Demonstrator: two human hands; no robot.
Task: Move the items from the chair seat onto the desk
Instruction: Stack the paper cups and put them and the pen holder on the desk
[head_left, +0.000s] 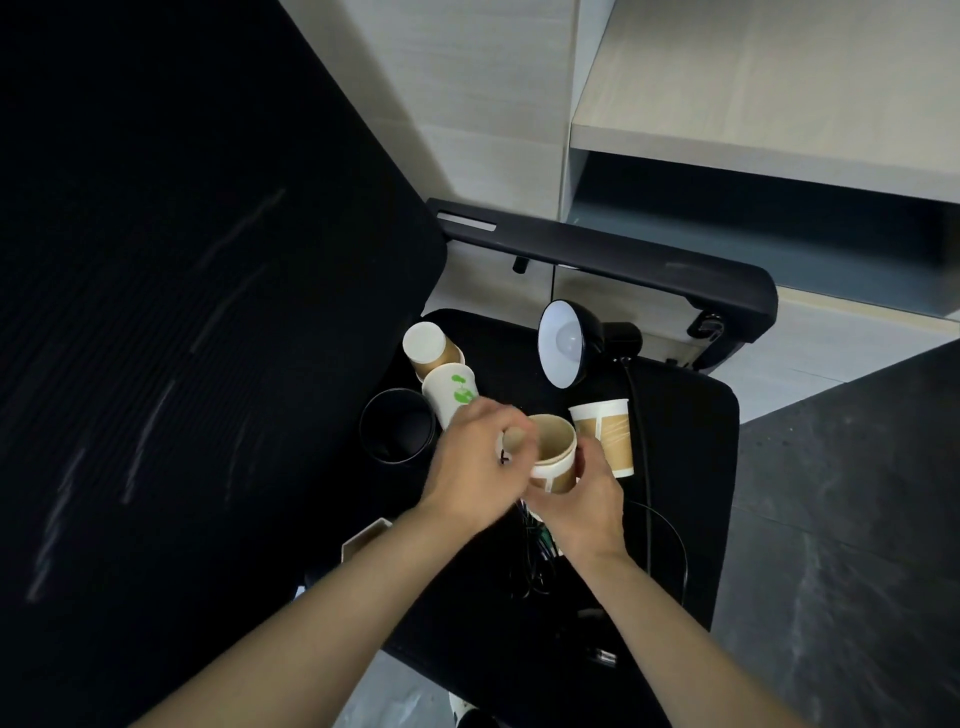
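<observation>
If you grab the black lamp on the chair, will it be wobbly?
Probably. The black lamp lies on its side on the chair seat, its wide shade looks top-heavy, and its cord trails away, so it may drag. The bulb looks fragile.

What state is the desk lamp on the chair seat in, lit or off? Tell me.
Off. The desk lamp lies on the chair seat, shade facing the camera, and its bulb looks dull white with no glow.

Dim, murky blacks, soft blur — wide-angle bending at edges
</observation>
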